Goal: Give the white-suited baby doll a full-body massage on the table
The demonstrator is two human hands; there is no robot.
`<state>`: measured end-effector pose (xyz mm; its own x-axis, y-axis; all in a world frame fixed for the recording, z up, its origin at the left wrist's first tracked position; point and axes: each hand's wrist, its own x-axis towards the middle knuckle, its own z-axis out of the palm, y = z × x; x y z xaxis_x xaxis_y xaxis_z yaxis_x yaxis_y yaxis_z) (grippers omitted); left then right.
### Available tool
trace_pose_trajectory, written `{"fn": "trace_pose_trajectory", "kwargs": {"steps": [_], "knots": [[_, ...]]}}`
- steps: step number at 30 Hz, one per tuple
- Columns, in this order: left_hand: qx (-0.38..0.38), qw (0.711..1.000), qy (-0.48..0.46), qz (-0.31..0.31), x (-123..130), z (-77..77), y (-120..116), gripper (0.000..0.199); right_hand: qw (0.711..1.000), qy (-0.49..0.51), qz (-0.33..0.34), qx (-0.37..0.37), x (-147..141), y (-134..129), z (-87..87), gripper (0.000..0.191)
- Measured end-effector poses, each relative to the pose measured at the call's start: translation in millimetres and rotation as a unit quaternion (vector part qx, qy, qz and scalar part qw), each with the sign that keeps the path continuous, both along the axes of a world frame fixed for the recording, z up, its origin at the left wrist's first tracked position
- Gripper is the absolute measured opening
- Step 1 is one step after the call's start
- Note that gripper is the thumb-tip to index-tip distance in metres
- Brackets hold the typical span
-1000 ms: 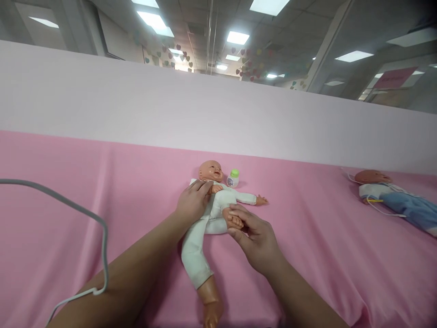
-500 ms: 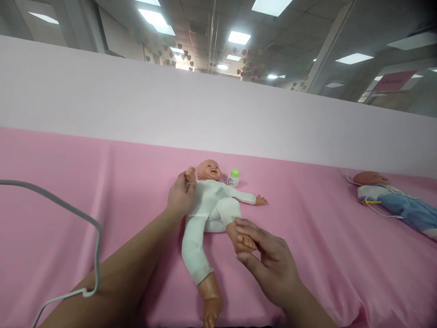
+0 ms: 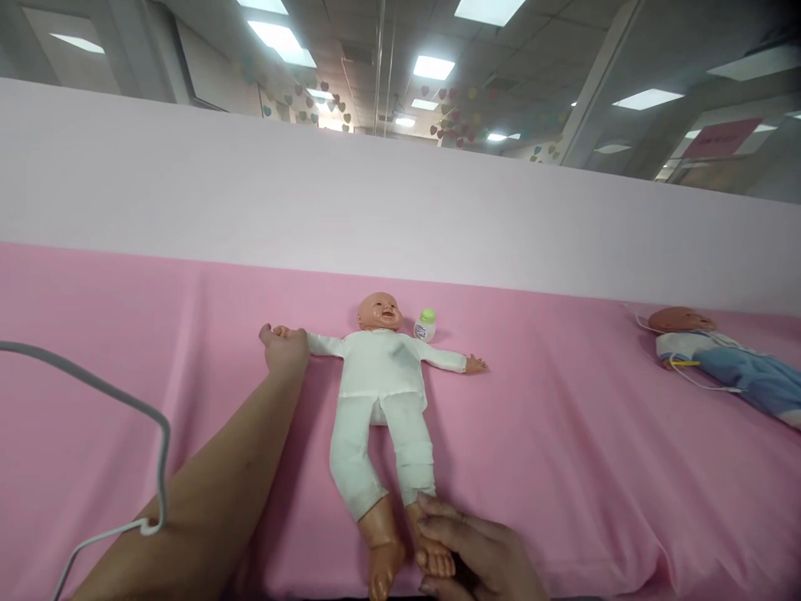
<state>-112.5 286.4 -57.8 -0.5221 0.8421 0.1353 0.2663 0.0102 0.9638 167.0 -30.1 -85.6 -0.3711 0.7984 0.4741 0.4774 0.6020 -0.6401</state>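
Note:
A baby doll [image 3: 381, 367] with a white cloth body lies on its back on the pink sheet [image 3: 531, 467], head away from me. My left hand [image 3: 286, 349] is closed around the doll's hand at the end of its outstretched arm on the left. Near the front edge, my right hand [image 3: 472, 547] grips the doll's foot and ankle on the right, thumb below and fingers on top. Both doll legs lie stretched towards me. Beside the doll's head stands a small clear bottle [image 3: 425, 325] with a green cap.
Another doll [image 3: 738, 367] in blue and white clothes lies at the far right, with a thin white tube and a yellow piece on it. A grey cable [image 3: 134, 401] hangs across the left side. Behind the sheet rises a white wall [image 3: 375, 200] with glass above.
My left hand has drawn the doll's arm out to the left, away from its head. My right hand has brought the bent leg down straight towards me.

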Motion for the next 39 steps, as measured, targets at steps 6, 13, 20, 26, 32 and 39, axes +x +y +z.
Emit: {"fn": "trace_pose_trajectory", "kwargs": {"steps": [6,13,20,26,32,39], "knots": [[-0.043,0.999,0.008,0.027,-1.7,9.3,-7.5,0.1,0.998,-0.059,0.005,0.022,-1.9,2.3,-4.9,0.058],[-0.076,0.995,0.061,0.015,-3.8,12.9,-9.9,0.103,0.996,-0.088,0.001,0.011,2.0,-0.2,-10.7,0.052],[-0.077,0.995,0.057,0.014,-9.2,19.9,-13.2,0.105,0.978,0.066,-0.009,-0.197,5.4,-2.8,14.0,0.074],[0.04,0.981,0.185,-0.031,18.3,34.4,-33.9,0.082,0.945,0.196,-0.096,-0.242,16.3,46.0,50.9,0.05],[0.037,0.944,0.264,-0.193,65.6,41.7,-45.1,0.066,0.873,0.262,-0.206,-0.356,24.0,129.9,55.9,0.04],[-0.127,0.92,0.25,-0.275,102.2,50.3,-31.5,0.043,0.756,0.454,-0.108,-0.458,12.7,177.0,47.1,0.03]]}}
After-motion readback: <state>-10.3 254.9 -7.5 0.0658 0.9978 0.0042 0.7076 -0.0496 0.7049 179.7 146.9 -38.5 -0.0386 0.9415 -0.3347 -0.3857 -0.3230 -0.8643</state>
